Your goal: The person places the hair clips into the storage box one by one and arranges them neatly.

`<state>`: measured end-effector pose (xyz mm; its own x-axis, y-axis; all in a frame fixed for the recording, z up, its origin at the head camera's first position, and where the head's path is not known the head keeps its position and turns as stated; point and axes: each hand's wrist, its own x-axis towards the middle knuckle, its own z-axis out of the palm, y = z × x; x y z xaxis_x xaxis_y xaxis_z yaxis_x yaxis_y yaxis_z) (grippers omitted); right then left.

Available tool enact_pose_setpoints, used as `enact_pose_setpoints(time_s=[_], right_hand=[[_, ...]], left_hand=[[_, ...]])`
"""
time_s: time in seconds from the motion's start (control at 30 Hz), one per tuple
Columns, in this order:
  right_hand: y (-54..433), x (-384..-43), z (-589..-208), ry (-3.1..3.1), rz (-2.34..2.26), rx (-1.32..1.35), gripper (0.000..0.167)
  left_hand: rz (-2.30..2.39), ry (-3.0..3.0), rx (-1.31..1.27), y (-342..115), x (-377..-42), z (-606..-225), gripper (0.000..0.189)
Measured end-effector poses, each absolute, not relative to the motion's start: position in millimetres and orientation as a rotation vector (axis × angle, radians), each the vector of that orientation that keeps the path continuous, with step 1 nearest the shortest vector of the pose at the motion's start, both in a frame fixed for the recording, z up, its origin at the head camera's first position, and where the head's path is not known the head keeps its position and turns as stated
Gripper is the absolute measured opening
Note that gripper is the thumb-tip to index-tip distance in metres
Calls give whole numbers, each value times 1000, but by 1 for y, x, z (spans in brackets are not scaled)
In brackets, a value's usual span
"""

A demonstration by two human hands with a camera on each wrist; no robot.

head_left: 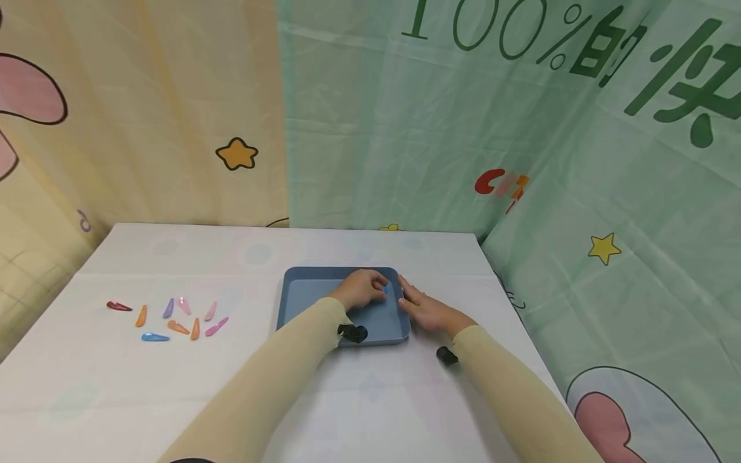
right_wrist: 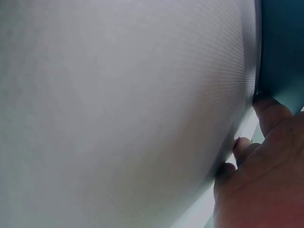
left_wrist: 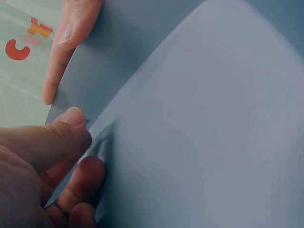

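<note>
A blue-grey rectangular tray (head_left: 315,275) lies on the white table. Over its right half, my left hand (head_left: 360,289) pinches a small blue hair clip (head_left: 385,290) between thumb and fingers. Only a blue tip (left_wrist: 88,120) of it shows in the left wrist view; the fingers hide the rest. My right hand (head_left: 431,312) rests against the tray's right edge with its fingers extended. In the right wrist view, the fingertips (right_wrist: 266,105) are at the outer side of the tray wall (right_wrist: 285,52).
Several hair clips lie spread on the left of the table (head_left: 359,399), among them a dark red clip (head_left: 119,307), a blue clip (head_left: 155,337), a purple clip (head_left: 168,308) and a magenta clip (head_left: 217,326). Printed curtains (head_left: 376,128) hang behind and to the right.
</note>
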<state>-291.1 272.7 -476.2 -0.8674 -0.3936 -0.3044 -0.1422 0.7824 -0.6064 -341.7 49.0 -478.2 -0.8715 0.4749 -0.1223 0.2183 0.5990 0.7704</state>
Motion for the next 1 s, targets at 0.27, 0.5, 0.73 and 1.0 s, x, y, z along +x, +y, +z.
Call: enact_pose_setpoints(time_s=[0.27, 0.5, 0.73, 1.0], right_hand=[[273, -292, -475, 2559, -836, -424, 68], [271, -293, -474, 2563, -815, -401, 69], [271, -293, -475, 2555, -839, -409, 68], [273, -292, -476, 2543, -838, -434, 69]], left_hand=[[1122, 2520, 575, 50, -342, -479, 37], [1089, 2547, 587, 51, -345, -481, 38], [1050, 2565, 582, 55, -346, -479, 38], [1031, 2585, 581, 59, -347, -481, 36]])
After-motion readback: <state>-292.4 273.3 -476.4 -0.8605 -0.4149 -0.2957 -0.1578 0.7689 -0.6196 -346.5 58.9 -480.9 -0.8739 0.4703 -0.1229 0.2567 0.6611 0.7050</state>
